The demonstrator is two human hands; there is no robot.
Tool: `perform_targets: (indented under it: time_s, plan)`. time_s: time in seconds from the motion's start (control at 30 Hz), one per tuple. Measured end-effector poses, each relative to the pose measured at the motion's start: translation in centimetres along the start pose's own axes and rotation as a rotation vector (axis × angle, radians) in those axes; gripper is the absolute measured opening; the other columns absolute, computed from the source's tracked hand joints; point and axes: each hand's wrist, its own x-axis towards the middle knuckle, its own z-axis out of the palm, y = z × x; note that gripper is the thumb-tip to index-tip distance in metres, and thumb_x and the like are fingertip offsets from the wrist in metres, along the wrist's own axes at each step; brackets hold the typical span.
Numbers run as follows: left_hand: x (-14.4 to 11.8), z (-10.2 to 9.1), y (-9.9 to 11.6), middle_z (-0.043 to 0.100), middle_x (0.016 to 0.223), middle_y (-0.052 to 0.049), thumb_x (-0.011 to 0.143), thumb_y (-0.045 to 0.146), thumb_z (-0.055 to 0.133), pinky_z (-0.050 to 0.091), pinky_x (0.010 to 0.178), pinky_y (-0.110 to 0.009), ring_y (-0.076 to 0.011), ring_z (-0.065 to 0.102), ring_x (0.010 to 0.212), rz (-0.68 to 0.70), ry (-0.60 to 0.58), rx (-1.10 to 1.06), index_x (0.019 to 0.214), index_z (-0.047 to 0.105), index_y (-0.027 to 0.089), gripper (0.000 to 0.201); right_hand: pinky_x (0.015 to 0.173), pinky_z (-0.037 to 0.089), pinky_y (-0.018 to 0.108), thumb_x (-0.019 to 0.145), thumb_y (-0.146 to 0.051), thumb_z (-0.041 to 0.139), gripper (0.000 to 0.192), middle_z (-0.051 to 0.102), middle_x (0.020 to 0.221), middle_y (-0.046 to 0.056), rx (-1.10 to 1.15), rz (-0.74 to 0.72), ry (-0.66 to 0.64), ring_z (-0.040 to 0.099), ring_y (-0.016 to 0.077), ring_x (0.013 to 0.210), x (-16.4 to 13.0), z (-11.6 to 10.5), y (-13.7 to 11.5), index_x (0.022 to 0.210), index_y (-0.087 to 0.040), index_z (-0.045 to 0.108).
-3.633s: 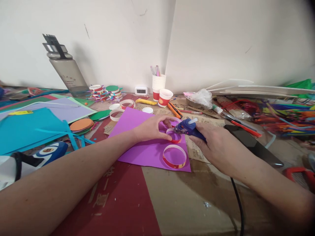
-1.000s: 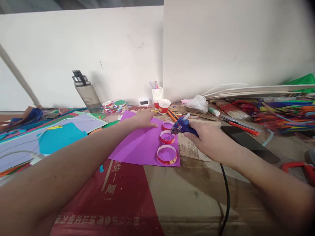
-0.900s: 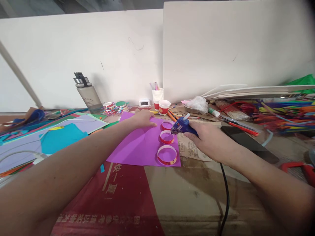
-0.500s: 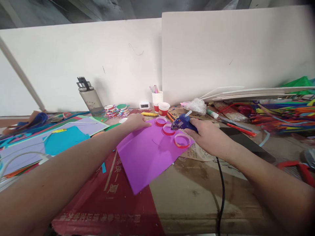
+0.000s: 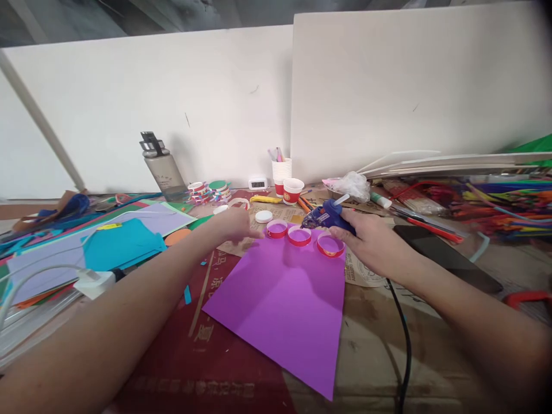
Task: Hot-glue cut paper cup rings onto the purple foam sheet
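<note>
The right hand (image 5: 374,244) grips a blue glue gun (image 5: 326,217) above three red paper rings (image 5: 300,236) along the purple sheet's (image 5: 288,293) far edge. The left hand (image 5: 233,224), blurred, seemingly loose-fingered, rests at the sheet's far-left corner on the bench (image 5: 371,339).

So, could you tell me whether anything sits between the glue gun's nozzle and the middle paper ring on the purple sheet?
Nothing visible does. The right hand holds the glue gun, its nozzle pointing left just above and beside the middle ring. The left hand rests off to the left, beside the leftmost ring, clear of that gap.
</note>
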Motion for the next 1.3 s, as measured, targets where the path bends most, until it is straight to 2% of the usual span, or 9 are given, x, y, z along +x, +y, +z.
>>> perform_targets:
  time_s: [0.07,0.13,0.2,0.27,0.4,0.57,0.83,1.13,1.3]
  plan:
    - [0.4,0.3,0.1,0.066,0.061,-0.004,0.075,0.062,0.058,0.037,0.056,-0.027,-0.0167,0.057,0.058,0.086,0.234,-0.098,0.059,0.059,0.018,0.047,0.063,0.038,0.029,0.096,-0.04,0.041,0.025,0.07,0.09,0.01,0.019,-0.013,-0.001,0.064,0.023,0.08,0.1,0.3,0.2,0.094,-0.019,0.055]
    - [1.2,1.2,0.3,0.071,0.082,-0.005,0.077,0.059,0.06,0.044,0.063,-0.027,-0.0176,0.062,0.072,0.245,0.413,-0.251,0.081,0.067,0.018,0.041,0.064,0.04,0.029,0.096,-0.04,0.042,0.024,0.07,0.092,0.01,0.052,-0.03,-0.004,0.064,0.0227,0.082,0.2,0.6,0.6,0.094,-0.02,0.056]
    - [2.0,2.3,0.7,0.071,0.104,-0.006,0.078,0.052,0.064,0.049,0.079,-0.029,-0.0194,0.064,0.092,0.401,0.421,-0.357,0.102,0.067,0.019,0.041,0.067,0.042,0.03,0.096,-0.039,0.042,0.024,0.071,0.094,0.009,0.097,-0.04,-0.018,0.064,0.0226,0.083,0.3,0.8,0.9,0.096,-0.02,0.056]
    - [2.6,3.4,1.3,0.065,0.125,-0.005,0.077,0.05,0.066,0.045,0.098,-0.035,-0.0233,0.057,0.115,0.509,0.375,-0.347,0.118,0.063,0.023,0.049,0.07,0.044,0.031,0.096,-0.04,0.041,0.025,0.071,0.098,0.008,0.142,-0.042,-0.038,0.064,0.0229,0.086,0.4,1.0,1.3,0.101,-0.021,0.058]
    - [2.8,4.4,2.4,0.052,0.144,-0.006,0.077,0.058,0.066,0.036,0.11,-0.042,-0.0278,0.044,0.134,0.579,0.297,-0.294,0.137,0.051,0.028,0.069,0.075,0.046,0.032,0.096,-0.041,0.043,0.029,0.071,0.104,0.008,0.189,-0.019,-0.056,0.064,0.0243,0.091,0.6,1.1,1.6,0.109,-0.022,0.059]
    - [2.5,4.8,2.7,0.054,0.141,-0.004,0.083,0.053,0.062,0.037,0.109,-0.039,-0.0253,0.047,0.131,0.546,0.276,-0.363,0.136,0.052,0.028,0.059,0.083,0.045,0.033,0.097,-0.037,0.041,0.029,0.07,0.113,0.01,0.204,0.007,-0.074,0.063,0.0246,0.1,0.5,0.8,0.8,0.114,-0.02,0.058]
    - [2.8,6.3,2.5,0.062,0.129,-0.002,0.082,0.051,0.064,0.038,0.108,-0.04,-0.0243,0.047,0.126,0.473,0.347,-0.41,0.127,0.059,0.027,0.051,0.07,0.043,0.029,0.098,-0.038,0.038,0.027,0.071,0.097,0.008,0.151,0.02,-0.061,0.064,0.0216,0.085,0.2,1.2,-0.1,0.102,-0.019,0.056]
    - [2.5,6.2,2.7,0.064,0.128,-0.002,0.084,0.043,0.064,0.035,0.109,-0.044,-0.0253,0.047,0.126,0.517,0.372,-0.406,0.117,0.063,0.027,0.037,0.064,0.039,0.027,0.097,-0.032,0.04,0.021,0.069,0.09,0.008,0.114,0.031,-0.045,0.063,0.0214,0.079,0.6,2.4,-0.5,0.099,-0.018,0.056]
    - [2.5,6.1,2.8,0.062,0.13,-0.003,0.081,0.042,0.068,0.032,0.111,-0.046,-0.0261,0.043,0.131,0.489,0.347,-0.4,0.121,0.062,0.027,0.044,0.066,0.04,0.028,0.097,-0.03,0.041,0.021,0.071,0.095,0.011,0.092,0.041,-0.078,0.065,0.0227,0.084,0.8,2.5,-0.8,0.102,-0.018,0.057]
